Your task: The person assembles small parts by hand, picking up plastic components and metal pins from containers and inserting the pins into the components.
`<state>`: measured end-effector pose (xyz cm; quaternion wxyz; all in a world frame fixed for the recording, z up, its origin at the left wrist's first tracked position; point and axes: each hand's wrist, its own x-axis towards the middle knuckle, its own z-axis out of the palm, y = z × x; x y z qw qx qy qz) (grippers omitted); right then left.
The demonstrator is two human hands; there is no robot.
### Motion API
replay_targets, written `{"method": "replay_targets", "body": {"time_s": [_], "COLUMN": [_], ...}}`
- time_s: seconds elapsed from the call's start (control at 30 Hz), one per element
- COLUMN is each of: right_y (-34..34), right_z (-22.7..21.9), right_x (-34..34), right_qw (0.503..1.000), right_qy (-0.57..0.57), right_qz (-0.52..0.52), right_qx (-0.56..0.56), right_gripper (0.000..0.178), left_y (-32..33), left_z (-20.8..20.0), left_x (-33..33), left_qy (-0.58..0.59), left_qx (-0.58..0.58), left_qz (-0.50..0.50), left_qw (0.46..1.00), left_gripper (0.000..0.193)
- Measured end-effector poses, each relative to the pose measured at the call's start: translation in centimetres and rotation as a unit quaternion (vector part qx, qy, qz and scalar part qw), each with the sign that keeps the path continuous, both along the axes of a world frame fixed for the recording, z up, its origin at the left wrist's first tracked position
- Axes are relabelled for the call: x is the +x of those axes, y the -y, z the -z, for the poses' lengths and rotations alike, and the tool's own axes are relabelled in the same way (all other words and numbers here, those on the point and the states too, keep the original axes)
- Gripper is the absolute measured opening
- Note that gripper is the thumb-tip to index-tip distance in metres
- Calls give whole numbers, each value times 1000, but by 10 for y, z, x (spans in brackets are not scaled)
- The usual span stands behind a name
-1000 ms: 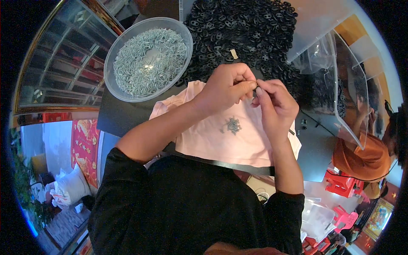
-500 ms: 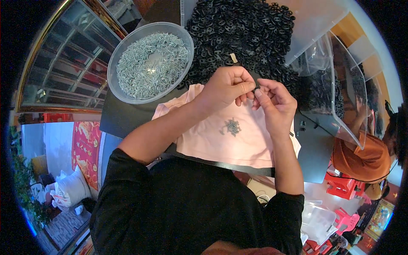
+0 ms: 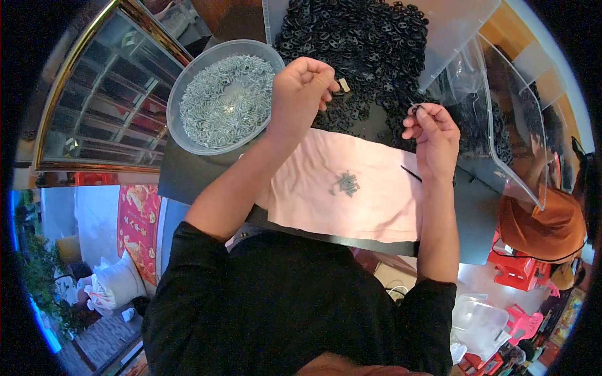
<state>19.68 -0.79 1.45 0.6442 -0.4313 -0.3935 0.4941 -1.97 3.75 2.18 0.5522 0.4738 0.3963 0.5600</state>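
My left hand [image 3: 303,88] is closed in a pinch above the near left part of a heap of small black plastic pieces [image 3: 351,37]; whatever its fingertips hold is hidden. Beside those fingertips is a small tan block [image 3: 343,85]. My right hand [image 3: 437,135] grips a small black plastic piece [image 3: 415,109] between thumb and fingers, over the heap's near right side. Between my forearms a pale pink cloth [image 3: 307,200] covers the table edge, with a little pile of silver screws [image 3: 347,183] on it. A thin black stick [image 3: 411,173] lies near my right wrist.
At the left a round clear tub [image 3: 174,116] holds many silver screws. Clear plastic bins [image 3: 490,119] stand at the right, one with more black pieces. Beyond them is a person in an orange-brown top [image 3: 539,225]. A gold-framed glass panel [image 3: 44,128] leans at the far left.
My hands, together over the cloth before, have parted. The left went up and left toward the heap; the right moved right with the black piece. The view has shifted slightly.
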Motion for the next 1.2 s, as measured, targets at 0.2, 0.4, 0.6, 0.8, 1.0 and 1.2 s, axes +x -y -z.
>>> {"method": "replay_targets", "body": {"time_s": [0.2,0.4,0.6,0.8,1.0,1.2], "right_y": [-6,-6,-6,-4,-4,0], "right_z": [8,10,10,6,6,2], "right_x": [12,12,11,8,8,1], "right_qw": [1000,999,998,999,998,998], "right_qy": [-20,-47,-50,-32,-32,-16], "right_qz": [-21,-25,-47,-42,-56,-66], "right_qx": [-3,-11,10,-3,6,7], "right_gripper": [10,11,12,10,10,9], "left_y": [-16,-14,-22,-26,-4,17], "left_z": [17,22,20,23,15,11], "left_x": [-4,6,21,29,31,32], "left_qy": [-214,-556,-677,-666,-559,-243], "left_qx": [144,309,278,296,341,229], "left_qz": [-29,-64,-34,-23,-22,34], "left_qw": [966,769,680,684,755,942], "left_gripper": [7,8,9,14,13,16]}}
